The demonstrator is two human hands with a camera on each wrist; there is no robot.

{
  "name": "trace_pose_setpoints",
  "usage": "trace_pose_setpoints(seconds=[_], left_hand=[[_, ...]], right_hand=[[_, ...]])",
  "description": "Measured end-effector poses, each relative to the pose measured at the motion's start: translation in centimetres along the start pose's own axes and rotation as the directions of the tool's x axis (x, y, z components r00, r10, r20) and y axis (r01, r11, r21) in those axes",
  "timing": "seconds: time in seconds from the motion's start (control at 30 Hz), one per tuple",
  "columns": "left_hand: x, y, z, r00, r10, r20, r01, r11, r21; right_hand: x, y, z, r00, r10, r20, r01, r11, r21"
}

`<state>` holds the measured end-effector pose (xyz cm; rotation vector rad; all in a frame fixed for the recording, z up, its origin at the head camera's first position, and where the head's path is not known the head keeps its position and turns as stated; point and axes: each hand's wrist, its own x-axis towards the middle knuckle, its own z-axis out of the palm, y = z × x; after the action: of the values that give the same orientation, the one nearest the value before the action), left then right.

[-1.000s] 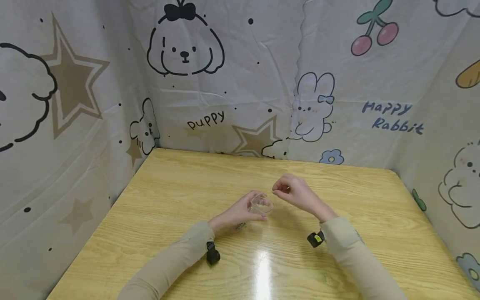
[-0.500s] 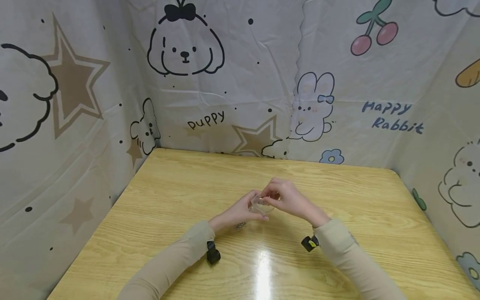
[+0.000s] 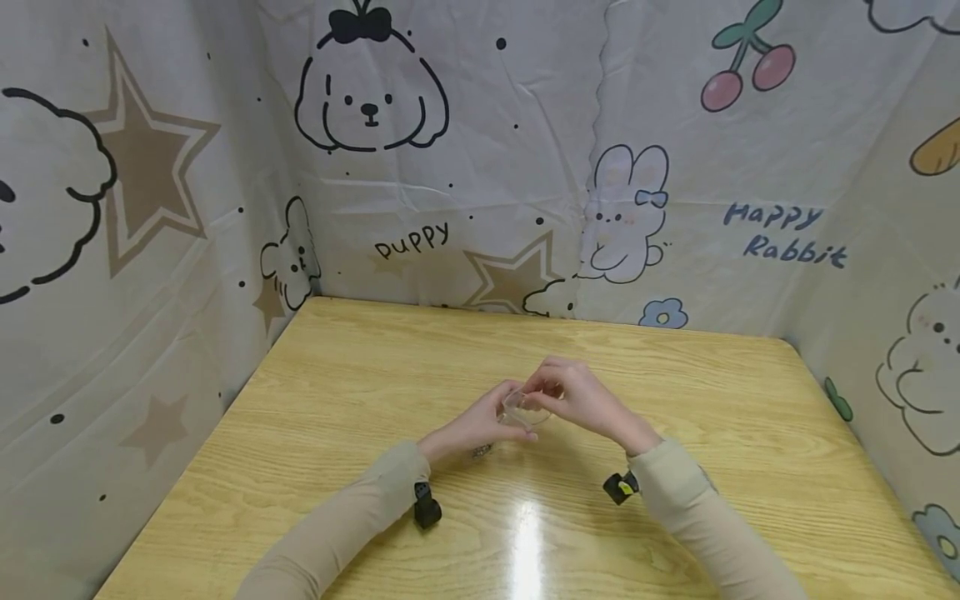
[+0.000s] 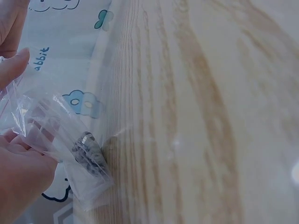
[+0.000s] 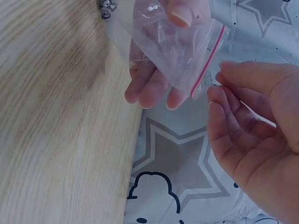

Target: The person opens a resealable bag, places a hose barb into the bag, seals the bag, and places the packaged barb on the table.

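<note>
My left hand (image 3: 480,421) grips a clear zip bag (image 3: 517,410) with a red line along its mouth (image 5: 208,60), the mouth spread apart. At the bag's bottom corner lies a cluster of small grey metal pieces (image 4: 88,153), too blurred to name. My right hand (image 3: 581,396) is at the bag's mouth with thumb and index fingertips together. Right at those fingertips, beside the bag's edge, shows a small ridged metal piece (image 5: 208,78), pinched as far as I can see.
Beneath both hands is a wood-grain table (image 3: 375,358). A printed cloth (image 3: 480,125) with cartoon animals and stars hangs behind it and along both sides. Each wrist carries a small black camera (image 3: 427,506).
My right hand has moved left and slightly down from beside the bag to its mouth, then stays there. A glint at its fingertips no longer shows. The left hand and bag hold still.
</note>
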<state>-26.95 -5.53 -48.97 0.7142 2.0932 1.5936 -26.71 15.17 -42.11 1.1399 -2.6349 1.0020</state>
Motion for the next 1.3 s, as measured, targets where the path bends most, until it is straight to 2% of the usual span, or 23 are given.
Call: trace_pose_setpoints(seconds=[0.4,0.63,0.93,1.3], left_hand=[[0.1,-0.1,-0.1,0.999,0.037,-0.021,-0.036,0.999,0.023],[-0.1,0.3,-0.1,1.0,0.02,-0.018,-0.02,1.0,0.009],[-0.3,0.6,-0.2,1.0,0.009,-0.026,-0.007,0.997,0.083],[-0.4,0.7,-0.5,1.0,-0.001,-0.008,0.002,0.994,0.111]], right_hand=[[-0.5,0.6,-0.4,0.998,0.014,-0.054,-0.015,1.0,-0.019],[-0.9,1.1,-0.5,0.996,0.028,-0.09,-0.032,0.999,-0.042],[-1.3,1.7,-0.3,0.995,0.06,-0.085,-0.065,0.997,-0.048],[-1.3,1.6,0.6,0.993,0.096,-0.069,-0.097,0.995,-0.007]])
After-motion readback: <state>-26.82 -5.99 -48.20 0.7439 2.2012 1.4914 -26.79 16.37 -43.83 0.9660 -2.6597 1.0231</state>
